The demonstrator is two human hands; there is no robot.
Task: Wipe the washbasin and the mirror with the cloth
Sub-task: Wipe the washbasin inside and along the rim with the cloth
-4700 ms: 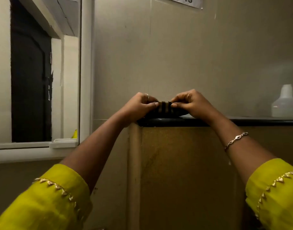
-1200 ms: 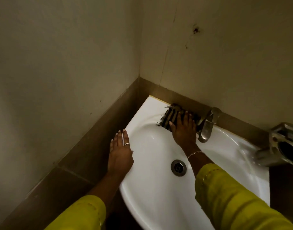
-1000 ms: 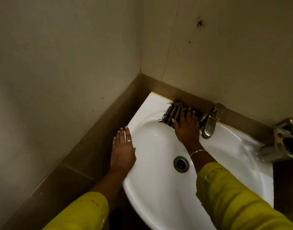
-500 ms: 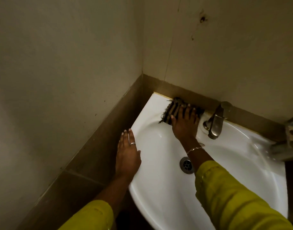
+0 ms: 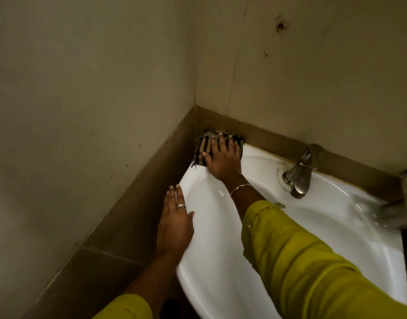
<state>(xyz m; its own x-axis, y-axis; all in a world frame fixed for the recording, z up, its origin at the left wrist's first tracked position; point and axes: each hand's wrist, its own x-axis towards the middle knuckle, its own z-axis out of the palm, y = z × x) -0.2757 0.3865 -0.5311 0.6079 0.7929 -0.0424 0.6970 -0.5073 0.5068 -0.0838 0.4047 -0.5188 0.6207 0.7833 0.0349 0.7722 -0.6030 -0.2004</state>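
Dim beige walls (image 5: 82, 88) meet in a corner above a brown tiled band (image 5: 131, 212); a dark stain (image 5: 279, 26) marks one

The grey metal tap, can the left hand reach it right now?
Probably not directly: the left hand lies flat on the left rim of the white washbasin, and the yellow-sleeved right arm crosses the bowl between it and the grey metal tap.

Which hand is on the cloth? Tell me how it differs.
The right hand, wearing a bracelet, presses the striped cloth into the washbasin's back corner; the left hand, ringed, rests flat on the bare rim.
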